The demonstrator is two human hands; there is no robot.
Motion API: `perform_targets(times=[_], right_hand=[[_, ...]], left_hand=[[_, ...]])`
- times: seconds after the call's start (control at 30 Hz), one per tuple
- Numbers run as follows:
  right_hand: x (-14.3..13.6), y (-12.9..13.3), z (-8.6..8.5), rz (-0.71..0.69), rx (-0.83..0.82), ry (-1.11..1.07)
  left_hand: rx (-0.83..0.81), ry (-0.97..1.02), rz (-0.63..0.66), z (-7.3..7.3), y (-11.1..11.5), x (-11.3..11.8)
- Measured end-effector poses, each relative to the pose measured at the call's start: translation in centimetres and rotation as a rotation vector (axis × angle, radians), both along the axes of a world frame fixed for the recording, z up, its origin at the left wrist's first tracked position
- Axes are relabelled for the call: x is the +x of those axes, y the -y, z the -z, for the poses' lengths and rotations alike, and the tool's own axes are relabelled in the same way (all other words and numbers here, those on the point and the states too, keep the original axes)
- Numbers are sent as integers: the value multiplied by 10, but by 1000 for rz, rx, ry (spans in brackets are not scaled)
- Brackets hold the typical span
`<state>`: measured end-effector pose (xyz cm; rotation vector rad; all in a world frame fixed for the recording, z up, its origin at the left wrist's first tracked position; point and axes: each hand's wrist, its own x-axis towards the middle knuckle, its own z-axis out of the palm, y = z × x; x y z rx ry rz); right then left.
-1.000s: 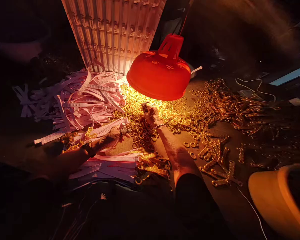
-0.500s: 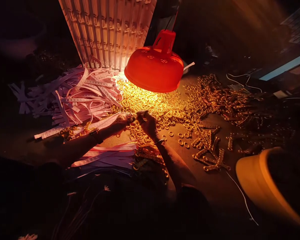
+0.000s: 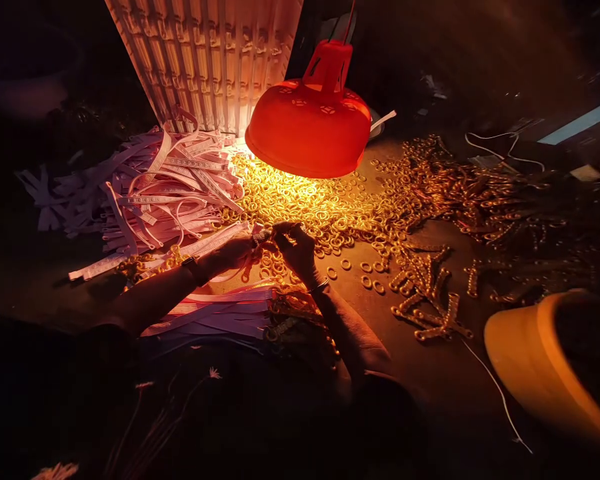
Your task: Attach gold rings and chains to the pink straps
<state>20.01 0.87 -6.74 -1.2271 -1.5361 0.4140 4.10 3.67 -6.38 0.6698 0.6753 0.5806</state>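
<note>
Hovering over gold rings [image 3: 320, 215], 2 half-curled hands [image 3: 241, 252] [image 3: 297, 251] meet, their hold unclear.

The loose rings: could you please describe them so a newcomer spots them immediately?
Find the red lamp over the table. In its brightest light, just beyond the right hand, the loose rings lie heaped. They are small separate hoops, unlike the pale strips at left or the elongated pieces at right.

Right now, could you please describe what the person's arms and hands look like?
The left hand has a dark band at its wrist; the right hand, a thin, shiny bangle. Dark sleeves leave both forearms bare; finger details are too dim to tell.
</note>
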Motion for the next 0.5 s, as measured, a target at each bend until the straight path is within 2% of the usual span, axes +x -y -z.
perform_targets(times=[0.17, 0.27, 0.4, 0.5], right_hand=[[-3, 3, 4, 1, -62, -7], [-2, 5, 5, -37, -142, -89], [4, 10, 5, -69, -255, -116], [4, 17, 4, -84, -297, -64]], left_hand=[[-51, -58, -66, 1, 3, 2], [-18, -127, -120, -6, 9, 4], [132, -147, -211, -14, 18, 5], [305, -153, -257, -6, 21, 4]])
